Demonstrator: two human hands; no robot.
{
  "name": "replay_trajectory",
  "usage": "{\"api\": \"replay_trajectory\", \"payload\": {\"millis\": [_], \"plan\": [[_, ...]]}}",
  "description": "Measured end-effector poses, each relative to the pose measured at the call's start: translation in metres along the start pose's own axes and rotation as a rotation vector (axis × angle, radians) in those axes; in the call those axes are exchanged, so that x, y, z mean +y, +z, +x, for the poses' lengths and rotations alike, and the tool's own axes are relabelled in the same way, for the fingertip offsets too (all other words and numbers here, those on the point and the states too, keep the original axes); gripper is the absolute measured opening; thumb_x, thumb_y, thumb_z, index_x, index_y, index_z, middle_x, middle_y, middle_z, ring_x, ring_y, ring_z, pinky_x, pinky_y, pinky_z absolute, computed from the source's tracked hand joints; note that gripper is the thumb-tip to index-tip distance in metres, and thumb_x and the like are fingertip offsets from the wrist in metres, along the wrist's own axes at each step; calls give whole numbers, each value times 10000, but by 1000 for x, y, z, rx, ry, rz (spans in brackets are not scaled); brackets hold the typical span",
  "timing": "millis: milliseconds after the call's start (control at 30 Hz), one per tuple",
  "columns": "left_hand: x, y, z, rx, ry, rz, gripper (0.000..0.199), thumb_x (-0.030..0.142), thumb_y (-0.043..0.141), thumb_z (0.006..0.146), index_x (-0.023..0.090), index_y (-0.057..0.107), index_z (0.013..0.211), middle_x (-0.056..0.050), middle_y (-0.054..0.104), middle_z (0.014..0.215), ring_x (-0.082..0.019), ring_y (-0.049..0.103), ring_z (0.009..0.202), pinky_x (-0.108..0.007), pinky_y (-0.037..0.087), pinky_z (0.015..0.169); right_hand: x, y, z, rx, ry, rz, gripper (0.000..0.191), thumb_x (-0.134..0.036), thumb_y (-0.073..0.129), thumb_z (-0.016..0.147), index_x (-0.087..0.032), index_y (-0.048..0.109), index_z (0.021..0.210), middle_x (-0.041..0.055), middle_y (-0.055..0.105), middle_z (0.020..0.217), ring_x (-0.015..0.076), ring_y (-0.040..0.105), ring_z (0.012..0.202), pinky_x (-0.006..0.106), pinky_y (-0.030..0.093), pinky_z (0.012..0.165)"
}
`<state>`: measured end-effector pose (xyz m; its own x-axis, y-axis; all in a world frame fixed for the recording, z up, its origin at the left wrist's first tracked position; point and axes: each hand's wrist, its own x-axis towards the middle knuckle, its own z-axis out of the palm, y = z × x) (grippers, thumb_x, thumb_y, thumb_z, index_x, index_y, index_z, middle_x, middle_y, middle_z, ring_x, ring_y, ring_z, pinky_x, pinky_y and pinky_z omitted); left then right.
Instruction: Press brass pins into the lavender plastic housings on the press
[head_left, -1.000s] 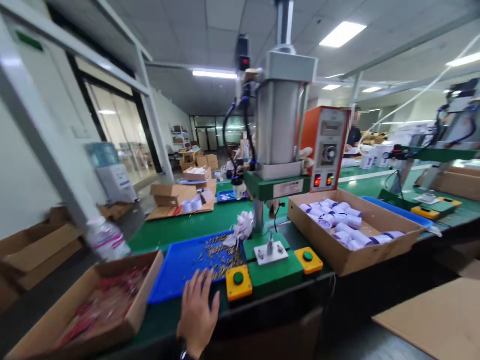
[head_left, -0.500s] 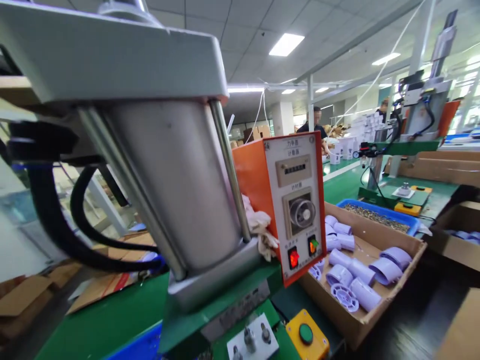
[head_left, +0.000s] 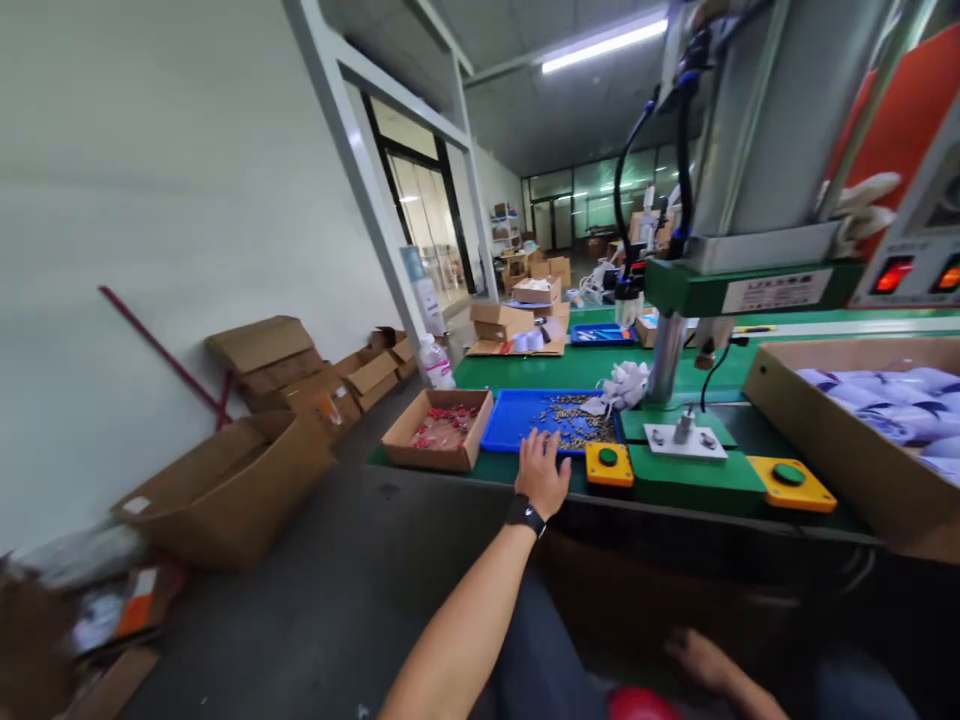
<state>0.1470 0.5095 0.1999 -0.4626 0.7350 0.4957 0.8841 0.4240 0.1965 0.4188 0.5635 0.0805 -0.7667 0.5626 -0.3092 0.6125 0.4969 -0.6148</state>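
Observation:
My left hand (head_left: 543, 472), with a black watch (head_left: 526, 514) on its wrist, reaches to the near edge of a blue tray (head_left: 512, 422). Its fingers are spread and hold nothing that I can see. Small brass-coloured metal parts (head_left: 576, 420) lie scattered in the tray, just beyond and to the right of the fingertips. Down below the bench, near my legs, is my right hand (head_left: 694, 655). It is dim and blurred, so its fingers cannot be made out.
A carton of small red parts (head_left: 442, 428) stands left of the tray. Right of it are a yellow button box (head_left: 609, 463), a press (head_left: 757, 290) with a metal fixture (head_left: 684, 440), another button box (head_left: 791, 484) and a carton of lilac plastic pieces (head_left: 885, 480). Cardboard boxes (head_left: 225, 490) line the floor at left.
My view has swung left and down, so the press now stands at the right. Both hands have come into view, the left one at the blue tray.

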Motion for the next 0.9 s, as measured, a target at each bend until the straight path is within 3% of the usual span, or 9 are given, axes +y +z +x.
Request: {"api": "replay_trajectory", "payload": {"millis": [133,233,333,433,533,600,733,900], "plan": [[4,-1,-8,4,-7,-51,479,304,456,903,178,444,1365,-120,514,1367,-273,345,1364,-495,265,1152,6,-16,16,-256,31,62,190,-263,470,899,-151,601,819,-21,584,602,130,619,495,212,454,461],[3,-2,-7,19,-23,-76,472,307,435,914,159,449,1362,-127,523,1362,-272,363,1354,-495,273,1151,-17,-49,7,-326,-54,131,133,-182,457,793,-176,589,809,-7,615,650,134,642,494,184,386,423],[0,-6,-6,43,-39,-85,468,311,404,927,154,448,1366,-123,534,1360,-260,398,1333,-482,313,1135,-79,-91,-9,-307,-301,188,217,-205,461,803,-189,612,958,0,643,783,108,634,555,190,419,497],[-5,-7,-9,70,-37,-87,472,311,367,942,166,432,1387,-113,520,1385,-253,389,1348,-470,339,1127,-152,-130,-13,-171,-512,162,259,-295,434,876,-191,621,1023,9,637,791,121,607,609,226,449,600],[-14,-4,-15,85,-24,-95,488,315,364,946,201,392,1420,-93,473,1439,-247,347,1383,-473,343,1129,-206,-156,12,1,-601,125,264,-318,441,893,-197,631,1030,20,661,805,157,607,693,256,450,673],[-21,1,-17,88,-37,-94,504,333,374,948,234,353,1442,-71,433,1476,-238,324,1400,-465,354,1127,-226,-166,41,75,-654,119,253,-299,446,894,-200,642,1021,24,682,826,171,616,742,266,445,712],[-30,13,-9,100,-28,-13,534,350,411,939,246,326,1456,-67,425,1485,-243,343,1393,-459,404,1088,-229,-174,93,164,-664,34,252,-250,438,894,-197,664,992,38,708,861,184,638,780,275,439,720],[-52,37,9,293,192,55,598,277,455,889,287,302,1467,-88,596,1327,-296,549,1213,-492,491,932,-202,-179,103,403,-586,-112,276,-228,429,907,-239,694,982,39,720,949,186,653,888,291,481,792]]}}
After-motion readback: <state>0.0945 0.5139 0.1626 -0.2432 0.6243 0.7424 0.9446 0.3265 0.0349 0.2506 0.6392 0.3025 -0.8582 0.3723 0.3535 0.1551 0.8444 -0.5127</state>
